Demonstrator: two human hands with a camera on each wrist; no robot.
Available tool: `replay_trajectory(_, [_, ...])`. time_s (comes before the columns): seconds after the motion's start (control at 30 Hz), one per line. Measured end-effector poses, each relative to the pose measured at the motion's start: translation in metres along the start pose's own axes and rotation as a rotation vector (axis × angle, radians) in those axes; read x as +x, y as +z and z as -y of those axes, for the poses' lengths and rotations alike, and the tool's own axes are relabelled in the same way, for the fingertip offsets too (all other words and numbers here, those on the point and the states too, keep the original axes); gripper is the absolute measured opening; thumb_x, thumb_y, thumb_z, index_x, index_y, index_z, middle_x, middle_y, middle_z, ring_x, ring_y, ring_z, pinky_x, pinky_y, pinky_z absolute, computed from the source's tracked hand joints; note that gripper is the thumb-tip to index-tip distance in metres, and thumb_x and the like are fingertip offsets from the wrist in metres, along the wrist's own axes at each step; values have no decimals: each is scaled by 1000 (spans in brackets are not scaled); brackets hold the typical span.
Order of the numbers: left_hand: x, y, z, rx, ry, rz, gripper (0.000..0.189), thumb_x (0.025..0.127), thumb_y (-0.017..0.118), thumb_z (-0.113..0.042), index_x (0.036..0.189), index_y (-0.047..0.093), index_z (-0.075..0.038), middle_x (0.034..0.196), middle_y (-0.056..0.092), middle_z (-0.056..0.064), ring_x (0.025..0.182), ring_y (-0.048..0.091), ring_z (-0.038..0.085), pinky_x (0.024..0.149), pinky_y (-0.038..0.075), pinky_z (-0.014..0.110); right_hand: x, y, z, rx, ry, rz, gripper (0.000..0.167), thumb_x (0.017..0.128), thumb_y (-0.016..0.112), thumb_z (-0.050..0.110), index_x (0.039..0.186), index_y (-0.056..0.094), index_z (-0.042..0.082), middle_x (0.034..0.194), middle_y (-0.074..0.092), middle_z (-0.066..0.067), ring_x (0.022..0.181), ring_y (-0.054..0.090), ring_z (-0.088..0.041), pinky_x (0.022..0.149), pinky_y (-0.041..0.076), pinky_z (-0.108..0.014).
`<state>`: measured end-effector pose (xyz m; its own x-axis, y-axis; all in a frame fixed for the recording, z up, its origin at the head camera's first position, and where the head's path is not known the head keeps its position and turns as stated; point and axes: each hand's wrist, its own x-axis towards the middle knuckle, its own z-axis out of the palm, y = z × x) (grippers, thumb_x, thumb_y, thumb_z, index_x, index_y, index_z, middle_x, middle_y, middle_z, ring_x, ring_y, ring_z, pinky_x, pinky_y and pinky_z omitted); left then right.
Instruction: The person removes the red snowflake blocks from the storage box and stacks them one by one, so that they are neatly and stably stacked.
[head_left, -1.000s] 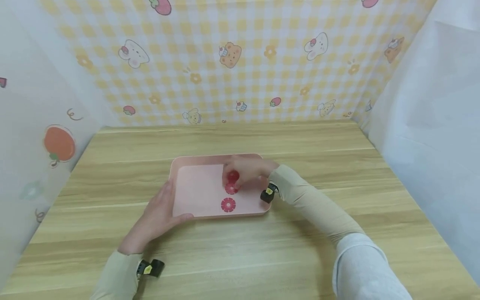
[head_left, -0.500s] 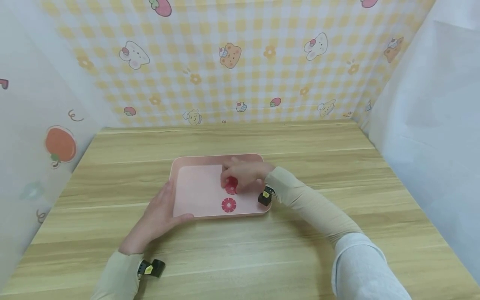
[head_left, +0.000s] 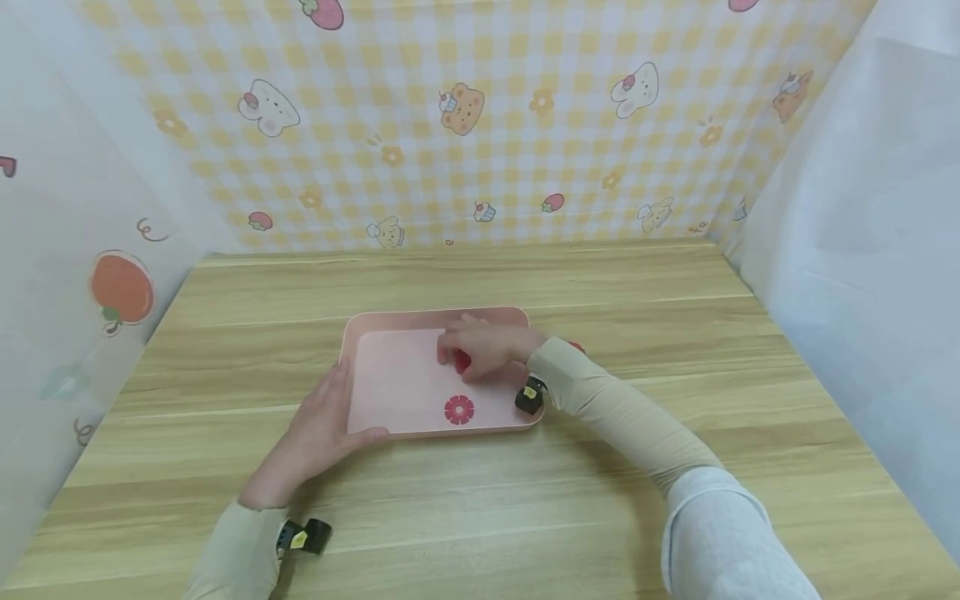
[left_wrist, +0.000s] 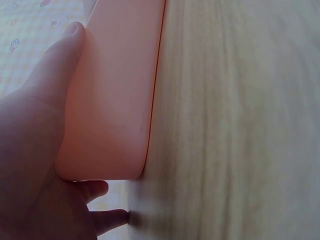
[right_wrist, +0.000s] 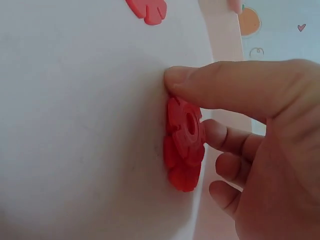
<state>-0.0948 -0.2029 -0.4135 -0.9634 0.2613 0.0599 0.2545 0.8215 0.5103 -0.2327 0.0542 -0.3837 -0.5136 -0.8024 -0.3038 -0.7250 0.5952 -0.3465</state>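
Note:
A pale pink tray (head_left: 393, 371) lies on the wooden table. My left hand (head_left: 309, 437) rests against its near left corner, thumb along the front wall and fingers stretched along the left side. Inside the tray's right half, my right hand (head_left: 487, 343) pinches red flower-shaped interlocking discs. In the right wrist view, one disc (right_wrist: 189, 125) overlaps another disc (right_wrist: 182, 172), with my thumb at the upper edge and curled fingers alongside. How firmly each is held cannot be told. Another red disc (head_left: 459, 410) lies flat near the tray's front wall.
Something red (head_left: 576, 346) shows behind my right sleeve, just beyond the tray's right side; most of it is hidden. A checked cloth backdrop (head_left: 420, 167) stands at the table's far edge, with white sheets (head_left: 862, 208) at the sides.
The red disc that lay beneath my right fingers no longer shows separately on the tray. My right hand has shifted slightly left. A red thing now peeks out behind the sleeve. My left hand is unchanged.

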Motion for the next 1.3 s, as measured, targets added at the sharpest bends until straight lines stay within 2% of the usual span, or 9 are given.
replay_trajectory(0.17, [1,1,1,1,7,4,121,75,77,-50,150,1,6,153,17,32,138,23,49,109,25,63,-2,0,-2,-37,27,-8,37,79,76,22,111,58,21,108,50,4,104,40,-15,92,37,-30])
replay_trajectory(0.43, [2,1,2,22,17,6,121,75,77,-49,149,0,8,152,17,34,138,23,50,108,25,63,-5,-3,-3,-19,61,49,41,79,73,11,114,56,23,115,46,2,107,37,-17,92,38,-30])
replay_trajectory(0.97, [2,1,1,-2,-3,14,121,75,77,-48,151,-1,5,153,17,33,137,23,50,107,25,65,0,-1,-3,43,27,-52,25,84,70,14,108,62,15,105,53,2,100,46,-13,87,44,-24])
replay_trajectory(1.17, [3,1,1,14,0,13,122,75,77,-49,151,-1,5,153,16,33,138,23,50,107,24,66,-1,-6,-2,71,30,-40,23,83,73,18,104,64,15,99,55,3,93,50,-13,83,45,-22])
replay_trajectory(1.3, [2,0,0,8,5,11,122,74,77,-49,151,-1,5,153,17,33,138,23,50,107,24,66,-4,-12,1,84,56,-31,25,84,74,22,105,64,16,100,56,4,94,51,-14,84,46,-23])
